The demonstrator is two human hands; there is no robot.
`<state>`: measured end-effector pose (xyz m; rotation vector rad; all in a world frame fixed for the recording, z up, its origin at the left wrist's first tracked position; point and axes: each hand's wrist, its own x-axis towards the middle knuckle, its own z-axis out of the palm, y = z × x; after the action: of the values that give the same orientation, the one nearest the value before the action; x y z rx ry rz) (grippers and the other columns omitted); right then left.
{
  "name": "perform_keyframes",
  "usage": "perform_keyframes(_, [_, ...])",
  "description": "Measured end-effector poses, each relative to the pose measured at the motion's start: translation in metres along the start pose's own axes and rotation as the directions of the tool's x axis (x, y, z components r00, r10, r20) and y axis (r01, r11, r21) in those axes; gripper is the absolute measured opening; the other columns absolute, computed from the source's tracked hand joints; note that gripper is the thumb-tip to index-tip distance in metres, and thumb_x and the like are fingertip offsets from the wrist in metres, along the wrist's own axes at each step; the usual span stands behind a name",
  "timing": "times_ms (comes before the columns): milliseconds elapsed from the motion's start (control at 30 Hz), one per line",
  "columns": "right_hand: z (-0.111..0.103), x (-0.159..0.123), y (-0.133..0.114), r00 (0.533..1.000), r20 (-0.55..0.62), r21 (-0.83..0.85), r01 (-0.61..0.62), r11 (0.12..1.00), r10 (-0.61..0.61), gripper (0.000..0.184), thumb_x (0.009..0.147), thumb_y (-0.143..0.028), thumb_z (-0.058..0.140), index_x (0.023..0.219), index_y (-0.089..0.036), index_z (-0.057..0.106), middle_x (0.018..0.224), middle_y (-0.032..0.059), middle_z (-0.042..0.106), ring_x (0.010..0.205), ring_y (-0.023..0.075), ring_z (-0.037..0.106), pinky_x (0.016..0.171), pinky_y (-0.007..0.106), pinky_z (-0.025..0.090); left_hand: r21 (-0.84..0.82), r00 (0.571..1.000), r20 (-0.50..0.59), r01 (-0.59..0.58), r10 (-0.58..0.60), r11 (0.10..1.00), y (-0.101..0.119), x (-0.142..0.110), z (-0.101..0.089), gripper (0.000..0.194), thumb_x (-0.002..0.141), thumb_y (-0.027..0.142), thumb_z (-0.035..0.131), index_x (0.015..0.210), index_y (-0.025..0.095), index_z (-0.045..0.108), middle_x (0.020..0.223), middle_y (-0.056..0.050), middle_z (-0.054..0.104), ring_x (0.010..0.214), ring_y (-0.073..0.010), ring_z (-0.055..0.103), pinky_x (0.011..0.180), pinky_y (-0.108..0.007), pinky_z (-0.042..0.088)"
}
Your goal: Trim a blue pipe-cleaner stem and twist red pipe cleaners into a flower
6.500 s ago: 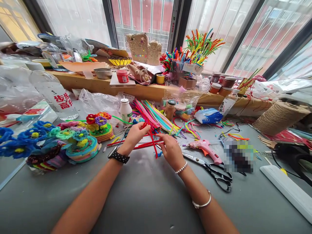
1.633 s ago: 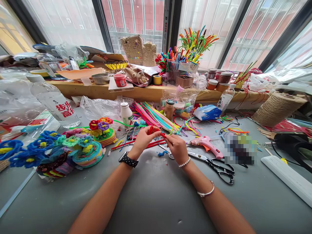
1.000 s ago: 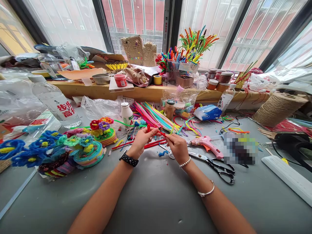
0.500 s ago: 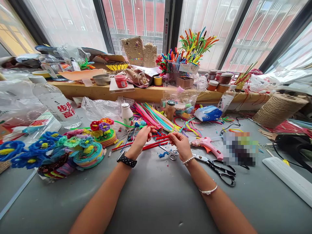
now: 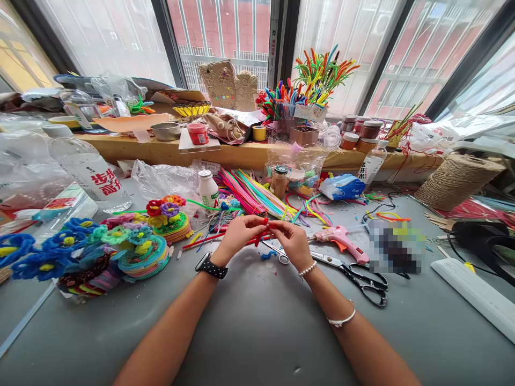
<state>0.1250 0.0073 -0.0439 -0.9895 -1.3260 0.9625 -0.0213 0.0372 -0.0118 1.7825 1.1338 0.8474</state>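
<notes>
From where I stand, I see the two hands brought close together above the grey table [image 5: 257, 327]. The left hand [image 5: 242, 236] pinches a small red piece [image 5: 265, 221] between thumb and fingers, and the right hand [image 5: 293, 244] pinches it also, from the other side. Whether the fingertips touch each other, I cannot tell. The red piece is thus in the air, between the hands. Under it, on the table, lie some blue bits [image 5: 267, 255]. Just beside the right hand are the big scissors [image 5: 341, 264] and, behind them, the pink glue gun [image 5: 341, 237]. The white bottle [image 5: 208, 188] stands upright behind the left hand.
</notes>
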Motion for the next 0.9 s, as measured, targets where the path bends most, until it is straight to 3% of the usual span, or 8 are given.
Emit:
perform_keyframes(200, [-0.001, 0.001, -0.003, 0.999, 0.044, 0.006, 0.026, 1.000, -0.027, 0.015, 0.074, -0.019, 0.048, 0.087, -0.018, 0.055, 0.084, 0.0040, 0.063, 0.078, 0.0175, 0.060, 0.067, 0.031, 0.052, 0.236, 0.970, -0.194, -0.101, 0.149, 0.966, 0.004, 0.000, -0.002, 0.021, 0.069, 0.028, 0.051, 0.081, 0.016, 0.065, 0.084, -0.005, 0.066, 0.077, -0.0170, 0.058, 0.071, -0.026, 0.044])
perform_keyframes(367, [0.001, 0.000, -0.005, 0.999, 0.054, -0.017, 0.006, 1.000, -0.005, 0.011, 0.072, -0.022, 0.050, 0.079, -0.017, 0.058, 0.076, 0.0030, 0.062, 0.069, 0.0162, 0.061, 0.065, 0.030, 0.052, 0.383, 0.948, -0.137, -0.216, 0.287, 0.898, 0.004, 0.000, 0.000, 0.020, 0.071, 0.024, 0.048, 0.082, 0.018, 0.065, 0.082, -0.005, 0.066, 0.078, -0.0166, 0.057, 0.072, -0.027, 0.043])
perform_keyframes(467, [0.001, 0.000, -0.004, 0.999, 0.032, -0.008, -0.014, 1.000, 0.014, 0.012, 0.072, -0.024, 0.051, 0.081, -0.018, 0.056, 0.072, 0.0021, 0.061, 0.066, 0.0158, 0.061, 0.063, 0.030, 0.052, 0.333, 0.951, -0.142, -0.215, 0.275, 0.918, 0.004, -0.001, 0.001, 0.020, 0.071, 0.024, 0.048, 0.081, 0.018, 0.064, 0.082, -0.005, 0.065, 0.077, -0.0164, 0.057, 0.071, -0.027, 0.043])
perform_keyframes(667, [0.001, 0.000, -0.002, 0.998, -0.033, 0.027, -0.055, 0.998, 0.055, 0.015, 0.069, -0.031, 0.056, 0.073, -0.018, 0.050, 0.067, 0.0006, 0.058, 0.060, 0.0152, 0.060, 0.056, 0.029, 0.053, 0.050, 0.992, -0.058, -0.109, 0.112, 0.993, 0.005, -0.004, 0.009, 0.017, 0.069, 0.030, 0.051, 0.072, 0.016, 0.060, 0.070, -0.003, 0.064, 0.061, -0.0142, 0.058, 0.056, -0.023, 0.046])
perform_keyframes(900, [0.002, 0.000, -0.001, 0.994, -0.079, 0.042, -0.065, 0.997, 0.069, 0.018, 0.071, -0.029, 0.052, 0.085, -0.019, 0.049, 0.071, 0.0008, 0.058, 0.061, 0.0147, 0.059, 0.054, 0.029, 0.054, 0.010, 0.993, 0.013, -0.117, 0.117, 0.993, 0.006, -0.005, 0.013, 0.016, 0.069, 0.026, 0.049, 0.078, 0.016, 0.058, 0.078, -0.004, 0.062, 0.068, -0.0145, 0.058, 0.060, -0.024, 0.046])
